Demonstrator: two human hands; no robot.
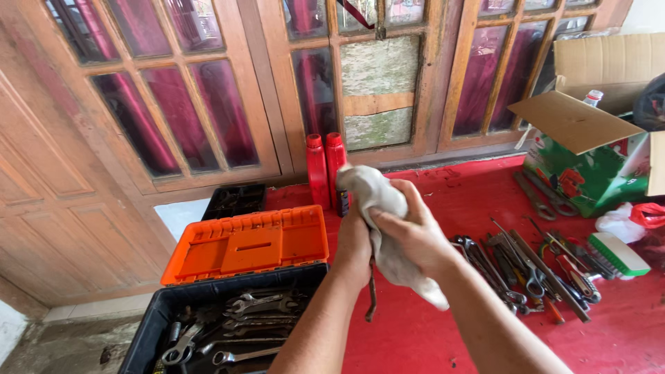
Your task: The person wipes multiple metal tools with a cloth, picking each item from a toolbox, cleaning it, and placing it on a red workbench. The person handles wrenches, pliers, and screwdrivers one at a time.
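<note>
the right hand (409, 235) sits at the centre of the frame, fingers closed around a pale grey cloth (377, 201). the cloth wraps over the top of the hand and hangs down below the wrist toward lower centre. the left hand (355, 242) is directly behind and to the left of the right hand, touching the same cloth; it is closed on a thin dark tool (372, 294) whose lower end projects downward beneath the hands. the upper part of the tool is hidden by the cloth and fingers, so its kind cannot be told.

both hands are held above a red mat (450, 332) that covers the centre and right of the frame.

at lower left, an open black toolbox (149, 325) holds wrenches (256, 312); its orange lid (246, 244) stands open behind it. a black tray (235, 201) lies just above the lid. two red bottles (325, 166) stand upright at upper centre, against the wooden door frame, just behind the cloth.

at centre right, assorted hand tools (526, 266) lie on the mat, including pliers and wrenches. a green-and-white brush (618, 254) lies at the right edge. an open cardboard box (589, 145) occupies the upper right.
</note>
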